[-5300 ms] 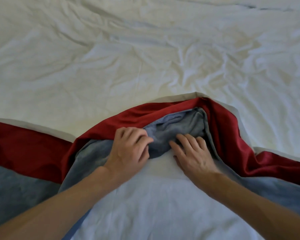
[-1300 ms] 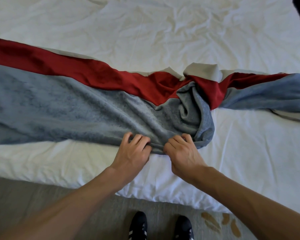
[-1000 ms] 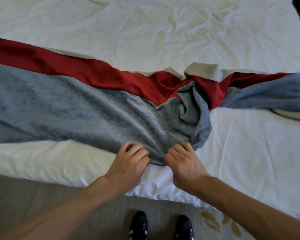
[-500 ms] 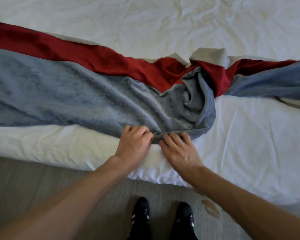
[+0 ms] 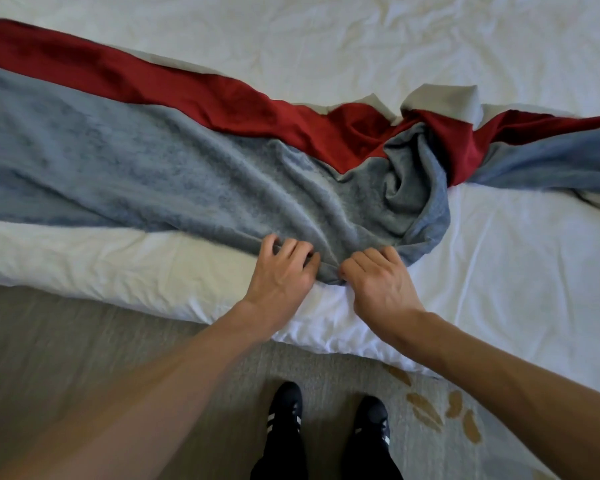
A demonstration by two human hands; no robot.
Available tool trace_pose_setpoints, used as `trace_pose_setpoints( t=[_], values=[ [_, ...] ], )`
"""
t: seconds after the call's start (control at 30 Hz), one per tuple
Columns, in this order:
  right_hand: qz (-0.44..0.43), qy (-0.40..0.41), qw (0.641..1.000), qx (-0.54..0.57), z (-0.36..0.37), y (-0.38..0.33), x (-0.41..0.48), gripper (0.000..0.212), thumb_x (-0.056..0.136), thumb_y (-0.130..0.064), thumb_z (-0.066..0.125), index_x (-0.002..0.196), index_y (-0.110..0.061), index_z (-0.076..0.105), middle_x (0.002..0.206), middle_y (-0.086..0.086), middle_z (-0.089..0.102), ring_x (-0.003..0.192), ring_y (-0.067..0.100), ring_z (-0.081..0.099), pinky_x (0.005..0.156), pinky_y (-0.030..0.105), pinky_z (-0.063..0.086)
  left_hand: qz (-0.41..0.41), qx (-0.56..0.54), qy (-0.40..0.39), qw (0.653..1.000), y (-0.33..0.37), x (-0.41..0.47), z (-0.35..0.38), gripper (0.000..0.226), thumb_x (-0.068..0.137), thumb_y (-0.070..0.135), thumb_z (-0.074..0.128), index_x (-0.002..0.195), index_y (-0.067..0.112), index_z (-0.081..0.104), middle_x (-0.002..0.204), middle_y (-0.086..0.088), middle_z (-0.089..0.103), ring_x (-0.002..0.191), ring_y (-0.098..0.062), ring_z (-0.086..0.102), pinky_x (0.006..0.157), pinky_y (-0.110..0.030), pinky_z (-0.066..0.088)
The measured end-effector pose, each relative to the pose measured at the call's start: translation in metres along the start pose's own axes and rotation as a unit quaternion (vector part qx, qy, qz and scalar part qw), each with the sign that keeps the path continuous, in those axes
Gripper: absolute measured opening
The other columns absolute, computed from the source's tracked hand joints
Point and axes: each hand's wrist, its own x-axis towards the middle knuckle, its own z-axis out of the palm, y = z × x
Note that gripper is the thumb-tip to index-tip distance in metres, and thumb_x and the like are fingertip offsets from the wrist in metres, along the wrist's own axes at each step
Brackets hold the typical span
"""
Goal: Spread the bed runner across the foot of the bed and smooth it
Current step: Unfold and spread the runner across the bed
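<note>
I lose the bed runner [image 5: 174,174] off both the left and right edges of the frame, so I cannot see its ends. It lies across the white bed [image 5: 326,46], bunched and twisted right of centre. The left hand [image 5: 279,277] and right hand [image 5: 378,284] sit side by side at lower centre, fingers curled, pinching its grey near edge; the right fingertips are tucked out of sight.
</note>
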Motion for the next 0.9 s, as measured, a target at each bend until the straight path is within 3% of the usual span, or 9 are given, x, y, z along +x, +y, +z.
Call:
trace_pose_setpoints(
  t=[0.2,0.37,0.47,0.6,0.77,0.9],
  values=[
    [0.025,0.011,0.998,0.063,-0.010,-0.009,-0.004,0.013,0.066,-0.005,0.041,0.067,-0.009,0.053,0.065,0.006,0.050,0.060,0.025,0.043,0.063,0.037,0.036,0.017,-0.063,0.074,0.995,-0.003,-0.016,-0.007,0.023,0.080,0.000,0.060,0.100,0.007,0.069,0.087,-0.006,0.065,0.079,-0.022,0.060,0.073,-0.039,0.041],
    [0.025,-0.069,0.997,0.002,-0.003,-0.020,-0.014,0.020,0.065,-0.009,0.037,0.067,-0.008,0.057,0.071,0.010,0.052,0.067,0.027,0.048,0.066,0.039,0.041,0.064,-0.072,0.008,0.995,-0.004,-0.036,-0.002,0.017,0.081,0.007,0.062,0.095,0.009,0.070,0.087,-0.006,0.065,0.076,-0.022,0.061,0.069,-0.036,0.044],
    [0.033,-0.091,0.995,-0.034,0.003,-0.028,-0.011,0.014,0.068,-0.004,0.051,0.076,-0.007,0.061,0.081,0.012,0.057,0.077,0.031,0.054,0.071,0.040,0.043,0.035,-0.091,-0.010,0.995,-0.001,-0.033,0.001,0.021,0.080,0.009,0.067,0.101,0.009,0.068,0.090,-0.007,0.063,0.080,-0.022,0.060,0.072,-0.037,0.045],
    [-0.027,-0.048,0.998,-0.011,0.004,-0.036,-0.014,0.024,0.069,-0.007,0.064,0.093,-0.008,0.065,0.102,0.014,0.061,0.092,0.032,0.056,0.081,0.042,0.044,-0.034,-0.075,-0.026,0.996,-0.014,-0.044,0.001,0.033,0.080,0.017,0.064,0.112,0.010,0.060,0.109,-0.010,0.059,0.099,-0.027,0.056,0.087,-0.042,0.039],
    [-0.095,-0.061,0.994,0.006,0.008,-0.059,-0.005,0.026,0.068,-0.005,0.059,0.092,-0.009,0.064,0.102,0.013,0.061,0.095,0.031,0.055,0.084,0.040,0.040,-0.097,-0.032,-0.049,0.994,-0.053,-0.060,-0.007,0.025,0.079,0.018,0.059,0.103,0.010,0.063,0.105,-0.010,0.061,0.094,-0.029,0.060,0.084,-0.042,0.035],
    [-0.097,-0.066,0.993,-0.001,0.013,-0.076,0.012,0.025,0.065,-0.006,0.062,0.090,-0.009,0.065,0.097,0.012,0.062,0.087,0.031,0.057,0.079,0.041,0.043,-0.133,-0.030,-0.058,0.989,-0.072,-0.063,-0.014,0.035,0.071,0.015,0.074,0.104,0.010,0.062,0.107,-0.011,0.059,0.096,-0.030,0.058,0.083,-0.045,0.038]
  ],
)
